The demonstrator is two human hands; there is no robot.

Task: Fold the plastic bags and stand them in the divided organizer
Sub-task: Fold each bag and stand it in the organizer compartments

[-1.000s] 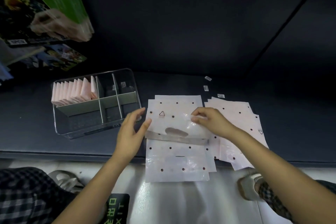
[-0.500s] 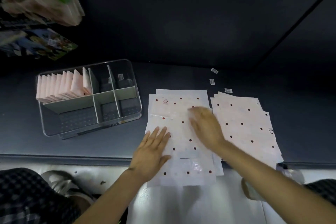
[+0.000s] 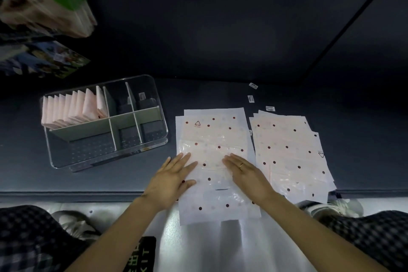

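A white plastic bag with dark red dots point(image 3: 212, 134) lies flat on the dark shelf, its near end hanging over the front edge. My left hand point(image 3: 174, 178) presses on its left side with straight fingers. My right hand point(image 3: 245, 170), with a ring, presses flat on its middle right. A loose stack of more dotted bags point(image 3: 289, 150) lies to the right. The clear divided organizer point(image 3: 154, 146) stands at the left, with several folded pink bags point(image 3: 75, 107) upright in its back left compartment.
Three small labels point(image 3: 251, 98) lie behind the bags. Stacked packets with green tops point(image 3: 50, 0) hang at the upper left. The shelf's front edge point(image 3: 66, 194) runs below the organizer. My checked trouser legs and shoes show at the bottom corners.
One second ago both hands held a fold in the bag. The bag now lies spread flat, and both hands have slid toward me and press on it with straight fingers.
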